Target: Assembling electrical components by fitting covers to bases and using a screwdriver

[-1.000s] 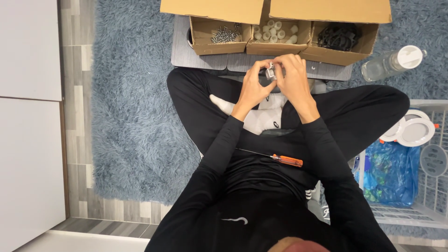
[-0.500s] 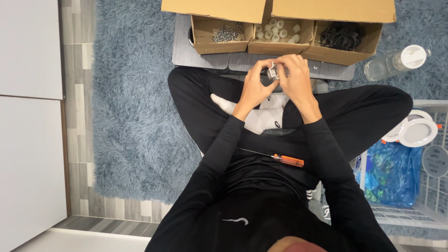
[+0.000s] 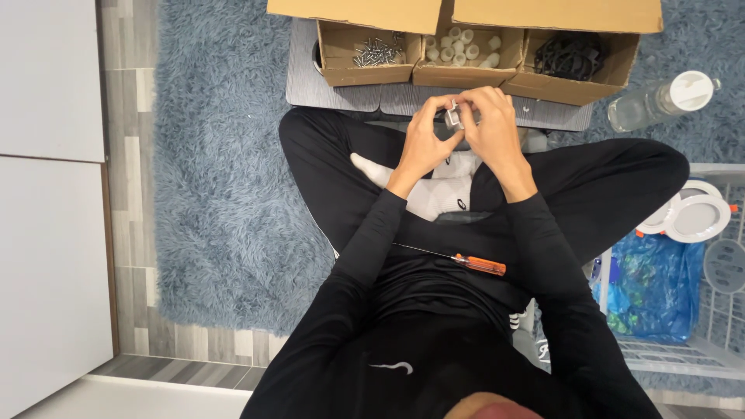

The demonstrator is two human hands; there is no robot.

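I sit cross-legged in black clothes on a shaggy blue rug. My left hand (image 3: 424,144) and my right hand (image 3: 492,129) meet above my crossed legs, both pinching a small grey metal part (image 3: 455,116) between the fingertips. Most of the part is hidden by my fingers. A screwdriver with an orange handle (image 3: 479,264) lies across my lap, apart from both hands. Just beyond my hands three open cardboard boxes stand on a grey board (image 3: 403,96): one with screws (image 3: 375,53), one with white plastic caps (image 3: 459,48), one with black parts (image 3: 571,56).
A clear plastic bottle with a white cap (image 3: 660,101) lies on the rug at the right. A white wire basket (image 3: 718,256) at the right edge holds round white fittings (image 3: 696,216) and a blue plastic bag (image 3: 650,284). White cabinet fronts (image 3: 46,194) and wood flooring run along the left.
Both hands stay together on the small part with only slight finger movement. The view has drifted a little.
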